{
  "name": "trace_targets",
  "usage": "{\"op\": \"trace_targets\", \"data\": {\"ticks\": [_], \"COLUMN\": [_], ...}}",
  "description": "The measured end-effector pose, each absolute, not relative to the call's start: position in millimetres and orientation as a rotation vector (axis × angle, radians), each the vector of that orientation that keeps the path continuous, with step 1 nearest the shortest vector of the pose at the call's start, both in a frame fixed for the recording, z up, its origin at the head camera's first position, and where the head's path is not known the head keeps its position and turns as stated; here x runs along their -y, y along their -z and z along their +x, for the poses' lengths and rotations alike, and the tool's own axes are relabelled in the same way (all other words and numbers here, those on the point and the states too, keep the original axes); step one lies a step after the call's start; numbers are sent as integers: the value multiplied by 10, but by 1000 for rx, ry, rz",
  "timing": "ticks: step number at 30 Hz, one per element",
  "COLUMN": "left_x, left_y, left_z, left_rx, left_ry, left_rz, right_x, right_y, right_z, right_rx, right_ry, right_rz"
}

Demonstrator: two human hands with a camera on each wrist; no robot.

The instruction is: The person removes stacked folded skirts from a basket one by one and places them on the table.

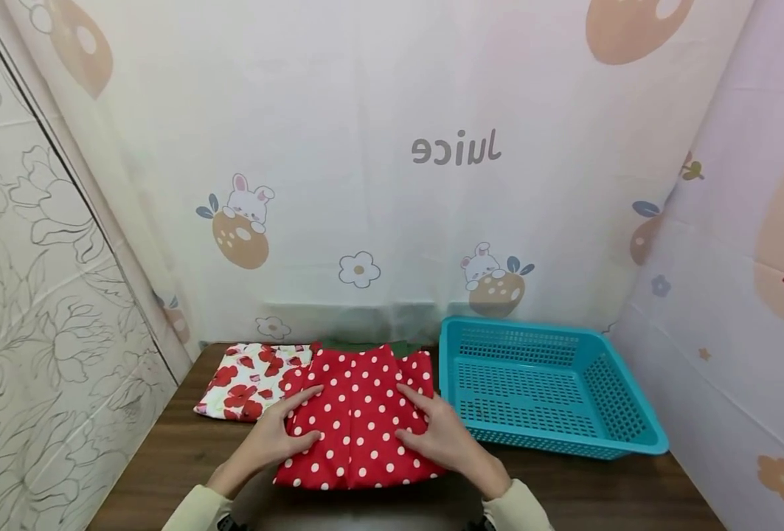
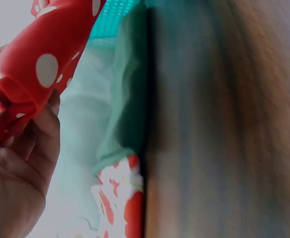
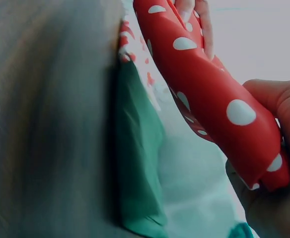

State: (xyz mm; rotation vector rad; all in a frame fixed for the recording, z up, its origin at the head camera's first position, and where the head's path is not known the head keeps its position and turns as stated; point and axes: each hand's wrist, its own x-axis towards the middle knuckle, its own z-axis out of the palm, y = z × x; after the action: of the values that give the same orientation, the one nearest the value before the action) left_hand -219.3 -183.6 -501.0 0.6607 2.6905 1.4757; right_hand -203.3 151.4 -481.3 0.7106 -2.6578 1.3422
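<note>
A folded red cloth with white polka dots (image 1: pixel 365 424) is held up off the table between both hands. My left hand (image 1: pixel 273 435) grips its left side, the thumb on the near face and fingers curling behind, as the left wrist view shows. At the opposite side my right hand (image 1: pixel 443 436) holds it in the same manner. Behind the dotted cloth lies a folded green cloth (image 3: pixel 137 158), mostly hidden in the head view. To its left a folded white cloth with red flowers (image 1: pixel 252 380) rests flat on the table.
A turquoise plastic basket (image 1: pixel 524 326) stands on the right side of the brown wooden table (image 1: pixel 166 472); no contents show in it. Printed white curtains (image 1: pixel 392 199) hang directly behind the table and at its sides.
</note>
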Motion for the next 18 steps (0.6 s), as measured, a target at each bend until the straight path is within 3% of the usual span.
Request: {"op": "trace_targets", "data": {"ticks": [18], "left_x": [2285], "left_y": [5316], "left_z": [-1946], "left_rx": [-2441], "left_ry": [-1371], "left_rz": [585], "right_x": [-1214], "right_y": [5162], "right_z": [-1866], "right_rx": [2904], "right_ry": [-1571], "right_rz": [752]}}
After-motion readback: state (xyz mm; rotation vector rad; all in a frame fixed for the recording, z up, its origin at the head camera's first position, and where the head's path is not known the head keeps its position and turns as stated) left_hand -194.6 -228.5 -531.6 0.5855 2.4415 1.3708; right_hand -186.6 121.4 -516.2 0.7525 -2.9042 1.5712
